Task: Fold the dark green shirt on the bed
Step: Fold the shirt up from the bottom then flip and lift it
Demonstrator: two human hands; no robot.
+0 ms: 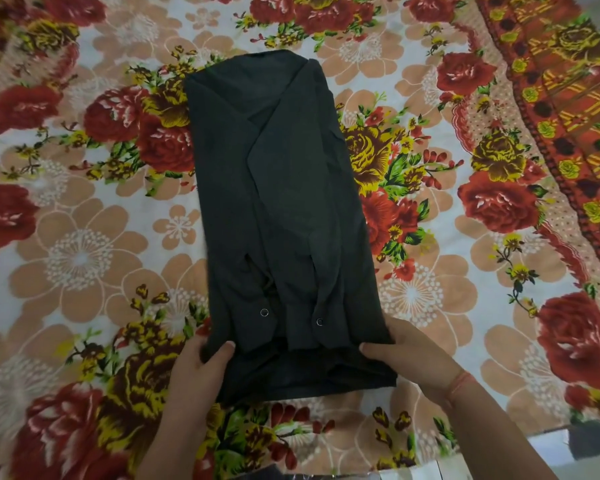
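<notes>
A dark green shirt [284, 188] of soft matte cloth lies in the middle of a bed [84, 237] spread with a white sheet printed in red roses, yellow blooms and peach blossoms. The shirt's sides and sleeves are already turned inward, so it forms one long narrow panel running away from the person. Two sleeve cuffs, each with a small round metal snap [264, 312], lie side by side near the close end, where the next fold would trap them inside.

The left hand [198, 362] pinches the near left corner, thumb on top and fingers curled under the cloth. The right hand [409, 355], with a thin reddish thread [459, 384] at its wrist, grasps the near right corner the same way. Taking both corners at once makes for a level edge and stops the layers sliding apart — the likely reason for the matched grip.

The near end is bunched and looks slightly lifted off the sheet, which suggests a crosswise fold toward the far end is the step in hand. The lengthwise folds appear done — one or two crosswise folds seem to remain. An orange patterned border [568, 81] of the sheet runs along the far right.
</notes>
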